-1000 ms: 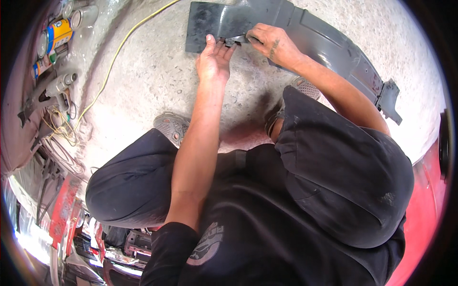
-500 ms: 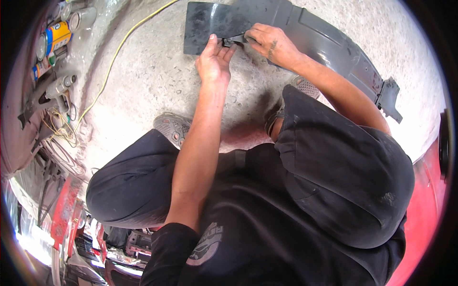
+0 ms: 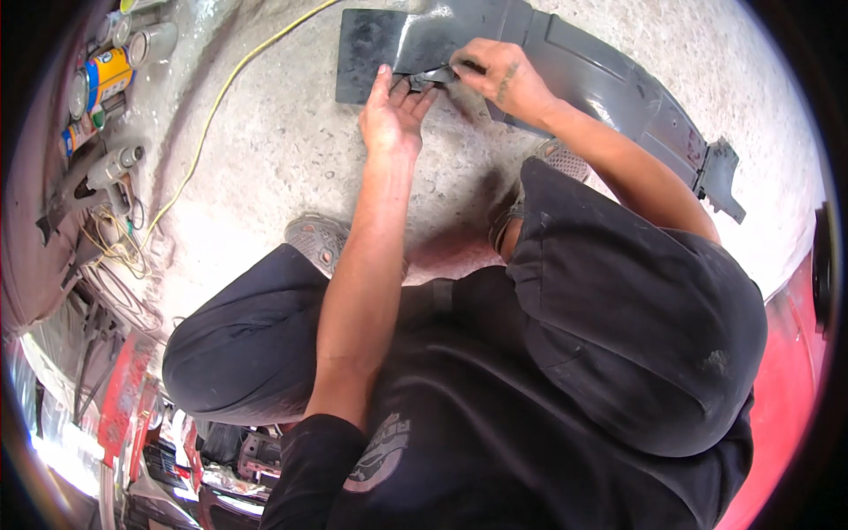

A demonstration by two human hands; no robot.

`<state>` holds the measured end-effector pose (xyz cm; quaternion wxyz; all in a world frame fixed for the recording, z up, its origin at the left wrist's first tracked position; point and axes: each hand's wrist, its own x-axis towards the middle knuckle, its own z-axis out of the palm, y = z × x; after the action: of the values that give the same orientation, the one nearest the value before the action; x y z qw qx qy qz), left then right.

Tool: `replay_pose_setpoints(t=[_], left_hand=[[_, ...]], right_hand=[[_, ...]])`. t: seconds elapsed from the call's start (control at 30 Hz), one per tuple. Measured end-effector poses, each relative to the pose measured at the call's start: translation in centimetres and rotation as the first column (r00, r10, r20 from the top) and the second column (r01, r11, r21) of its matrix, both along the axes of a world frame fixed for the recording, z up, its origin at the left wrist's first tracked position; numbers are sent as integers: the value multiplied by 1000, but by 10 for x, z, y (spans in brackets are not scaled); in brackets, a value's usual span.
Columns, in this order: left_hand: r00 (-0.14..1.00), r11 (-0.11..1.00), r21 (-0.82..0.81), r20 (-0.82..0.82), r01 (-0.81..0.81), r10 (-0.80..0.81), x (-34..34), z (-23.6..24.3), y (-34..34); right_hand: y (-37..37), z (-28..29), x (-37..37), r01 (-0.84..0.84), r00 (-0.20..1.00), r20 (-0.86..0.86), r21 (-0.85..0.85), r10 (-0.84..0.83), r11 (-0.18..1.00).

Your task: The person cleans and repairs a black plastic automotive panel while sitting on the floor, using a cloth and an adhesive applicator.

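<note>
A long, curved black plastic wheel arch liner [image 3: 609, 75] lies across the concrete floor at the far side. My left hand [image 3: 393, 124] is palm up at its near edge. The thumb lies over the flat end panel, and the fingers reach in beneath a small dark flap [image 3: 426, 78] at the edge. Just right of it my right hand [image 3: 503, 79] is closed in a pinch at that same edge. A bit of something dark shows between its fingers, too small to name. The right fingertips are partly hidden.
A yellow cord [image 3: 208, 132] runs over the floor on the left. Beyond it lie a grey gun-shaped tool [image 3: 110, 168] and several cans, one a yellow and blue can [image 3: 106, 78]. Red body panels [image 3: 791, 371] stand at the right. My knees and sandals frame the near floor.
My right fingers have shifted and curled slightly at the liner's edge. The left hand stays nearly in place, and the liner has barely moved.
</note>
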<state>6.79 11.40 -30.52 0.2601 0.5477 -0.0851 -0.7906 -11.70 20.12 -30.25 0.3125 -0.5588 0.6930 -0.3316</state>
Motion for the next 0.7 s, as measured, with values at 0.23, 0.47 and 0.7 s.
replay_pose_setpoints(t=[0.23, 0.47, 0.7], left_hand=[[981, 981, -131, 150, 146, -126, 9, -11, -4], [809, 959, -232, 587, 163, 5, 20, 10, -20], [491, -6, -498, 853, 867, 176, 3, 13, -16]], right_hand=[[-15, 6, -37, 54, 994, -88, -53, -58, 997], [-24, -13, -37, 113, 993, 16, 123, -116, 986], [-25, -17, -39, 96, 995, -28, 79, -94, 992]])
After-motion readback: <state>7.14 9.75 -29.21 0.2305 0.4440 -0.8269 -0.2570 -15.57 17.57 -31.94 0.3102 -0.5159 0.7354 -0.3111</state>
